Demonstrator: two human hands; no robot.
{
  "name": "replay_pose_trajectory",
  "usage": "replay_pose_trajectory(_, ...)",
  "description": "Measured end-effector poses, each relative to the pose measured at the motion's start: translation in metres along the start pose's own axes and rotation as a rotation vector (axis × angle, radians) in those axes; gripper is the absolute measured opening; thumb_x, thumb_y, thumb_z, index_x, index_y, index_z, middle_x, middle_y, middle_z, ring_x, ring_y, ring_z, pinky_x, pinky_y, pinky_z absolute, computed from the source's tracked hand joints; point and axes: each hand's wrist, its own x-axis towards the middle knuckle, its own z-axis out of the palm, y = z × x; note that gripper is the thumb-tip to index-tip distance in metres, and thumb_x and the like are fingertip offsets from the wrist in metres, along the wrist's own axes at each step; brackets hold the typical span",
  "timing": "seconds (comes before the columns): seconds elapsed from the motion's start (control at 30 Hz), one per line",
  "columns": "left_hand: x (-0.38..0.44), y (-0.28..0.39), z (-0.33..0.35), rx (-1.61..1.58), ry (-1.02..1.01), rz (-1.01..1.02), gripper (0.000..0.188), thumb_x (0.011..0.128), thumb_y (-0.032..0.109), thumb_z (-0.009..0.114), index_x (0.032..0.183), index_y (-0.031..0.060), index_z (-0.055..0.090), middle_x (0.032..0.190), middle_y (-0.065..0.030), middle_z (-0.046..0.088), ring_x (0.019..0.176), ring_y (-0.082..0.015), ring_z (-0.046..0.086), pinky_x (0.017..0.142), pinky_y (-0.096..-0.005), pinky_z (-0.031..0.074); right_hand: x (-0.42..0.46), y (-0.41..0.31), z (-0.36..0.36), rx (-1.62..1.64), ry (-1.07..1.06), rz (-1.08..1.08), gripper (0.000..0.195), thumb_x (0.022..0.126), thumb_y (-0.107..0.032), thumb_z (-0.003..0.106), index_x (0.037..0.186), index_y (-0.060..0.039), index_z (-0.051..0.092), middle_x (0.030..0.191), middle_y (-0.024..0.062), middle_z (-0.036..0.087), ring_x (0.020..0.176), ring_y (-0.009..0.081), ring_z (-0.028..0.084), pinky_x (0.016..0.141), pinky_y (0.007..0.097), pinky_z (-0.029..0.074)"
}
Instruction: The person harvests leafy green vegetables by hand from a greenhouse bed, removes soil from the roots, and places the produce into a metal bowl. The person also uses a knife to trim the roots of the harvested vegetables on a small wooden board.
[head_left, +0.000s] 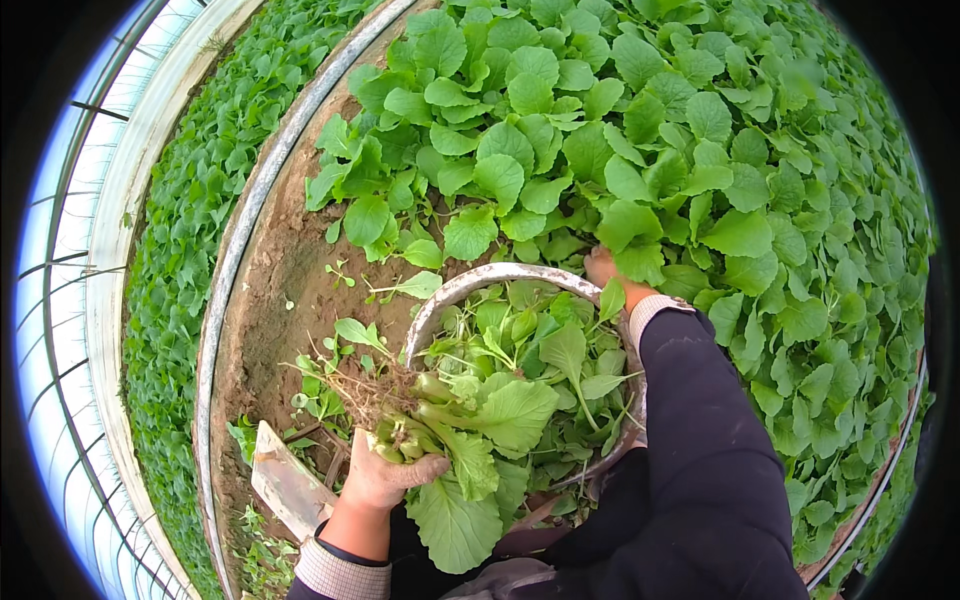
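My left hand (394, 469) is closed around a bunch of leafy green plants (457, 442), their muddy roots pointing up and to the left. The bunch overlaps the near left rim of a round bucket (502, 274) that holds loose green leaves (562, 352). Past the bucket's right side, my right hand (604, 266) reaches down among the growing leafy greens (540, 157). Leaves cover most of its fingers, so its grip does not show.
Bare soil (300, 262) with small seedlings lies left of the bucket. A pale pipe (259, 172) borders the bed, with more greens (195, 210) beyond it. A flat pale board (289, 476) lies by my left wrist. The greenhouse wall (67, 300) stands far left.
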Motion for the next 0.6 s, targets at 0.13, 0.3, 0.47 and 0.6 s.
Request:
replay_pose_trajectory(0.13,0.007,-0.003,-0.002,0.016,-0.03,-0.022,0.067,0.058,0.008,0.081,0.118,-0.0025,0.052,0.108,-0.0082,0.06,0.097,-0.0191,0.056,0.088,-0.0338,0.045,0.013,0.01,-0.008,-0.223,0.018,0.079,0.032,0.091,-0.016,0.038,0.113,0.0005,0.055,0.119,0.0216,0.056,0.112,0.0355,0.052,0.093,0.0457,0.042)
replay_pose_trajectory(0.3,0.015,0.0,0.006,-0.006,-0.092,-0.032,0.068,0.059,0.008,0.081,0.119,-0.0024,0.051,0.111,-0.0089,0.059,0.1,-0.02,0.055,0.09,-0.0339,0.044,0.017,0.036,0.018,-0.181,0.161,0.101,0.034,0.09,-0.024,0.044,0.114,-0.0035,0.057,0.118,0.02,0.057,0.111,0.0369,0.052,0.092,0.0442,0.041)
replay_pose_trajectory(0.47,0.012,-0.002,0.009,-0.015,-0.045,-0.023,0.067,0.059,0.009,0.081,0.118,-0.0028,0.052,0.11,-0.009,0.06,0.1,-0.0198,0.056,0.091,-0.0341,0.044,0.01,0.023,-0.01,0.001,0.017,0.198,0.043,0.086,-0.036,0.05,0.114,-0.0038,0.057,0.118,0.0173,0.058,0.109,0.0364,0.053,0.092,0.0416,0.042)
replay_pose_trajectory(0.6,0.013,-0.002,0.009,0.023,-0.08,-0.035,0.07,0.057,0.01,0.082,0.119,-0.003,0.052,0.11,-0.009,0.06,0.1,-0.0197,0.055,0.091,-0.0345,0.043,-0.01,0.033,-0.018,0.084,0.272,0.102,0.04,0.086,-0.036,0.048,0.111,-0.0068,0.059,0.112,0.0172,0.061,0.103,0.0358,0.058,0.09,0.0429,0.045)
